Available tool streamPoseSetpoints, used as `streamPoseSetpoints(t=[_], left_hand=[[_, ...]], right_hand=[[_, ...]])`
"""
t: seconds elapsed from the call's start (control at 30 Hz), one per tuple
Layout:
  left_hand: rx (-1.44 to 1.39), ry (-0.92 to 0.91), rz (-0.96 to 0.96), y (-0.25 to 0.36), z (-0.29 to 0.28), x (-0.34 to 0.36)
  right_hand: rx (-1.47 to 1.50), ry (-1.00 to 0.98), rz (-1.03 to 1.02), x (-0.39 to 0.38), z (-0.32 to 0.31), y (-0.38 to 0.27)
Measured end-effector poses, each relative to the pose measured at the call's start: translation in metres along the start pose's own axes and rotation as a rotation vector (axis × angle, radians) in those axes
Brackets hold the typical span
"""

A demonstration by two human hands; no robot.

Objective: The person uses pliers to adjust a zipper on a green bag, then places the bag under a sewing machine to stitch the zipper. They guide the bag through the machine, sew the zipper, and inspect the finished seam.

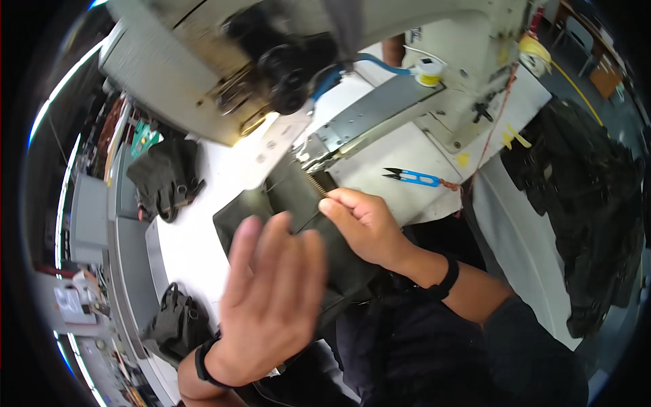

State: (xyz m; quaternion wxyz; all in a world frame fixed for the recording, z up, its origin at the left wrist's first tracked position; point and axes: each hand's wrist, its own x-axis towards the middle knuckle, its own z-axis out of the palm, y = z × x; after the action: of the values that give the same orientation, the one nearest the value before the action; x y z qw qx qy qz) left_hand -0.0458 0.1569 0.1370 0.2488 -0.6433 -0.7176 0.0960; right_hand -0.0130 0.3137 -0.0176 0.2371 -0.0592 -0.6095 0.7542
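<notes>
A dark olive fabric piece (291,193), looking like an unfinished bag, lies under the presser area of a sewing machine (169,81). A zipper with brass-coloured teeth (315,184) runs along it toward the machine's metal arm. My right hand (369,227) pinches the fabric at the near end of the zipper, thumb on top. Raised over the fabric's near left part, my left hand (274,295) is blurred, its fingers stretched out and holding nothing. It hides some of the cloth beneath.
Blue-handled thread snips (415,178) lie on the white table right of the fabric. Two dark olive bags (166,173) sit at the left, one farther and one nearer. Dark fabric goods (576,197) hang at the right. A white-and-yellow spool (428,71) stands on the machine.
</notes>
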Motion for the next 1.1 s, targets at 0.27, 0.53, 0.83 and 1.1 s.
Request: streamPoseSetpoints(t=[0.27,0.53,0.83,1.1], left_hand=[[-0.474,-0.298,-0.376,-0.077,0.047,-0.003],[-0.908,-0.299,-0.321,-0.122,0.085,0.035],[-1.629,-0.293,-0.621,-0.119,0.123,0.038],[-1.669,-0.106,-0.533,-0.120,0.148,0.037]], right_hand=[[0.205,0.060,0.007,0.033,0.000,-0.001],[0.162,0.146,0.020,0.039,0.005,-0.007],[0.159,0.072,0.056,0.021,0.002,-0.010],[0.113,0.100,0.056,0.018,0.005,-0.010]])
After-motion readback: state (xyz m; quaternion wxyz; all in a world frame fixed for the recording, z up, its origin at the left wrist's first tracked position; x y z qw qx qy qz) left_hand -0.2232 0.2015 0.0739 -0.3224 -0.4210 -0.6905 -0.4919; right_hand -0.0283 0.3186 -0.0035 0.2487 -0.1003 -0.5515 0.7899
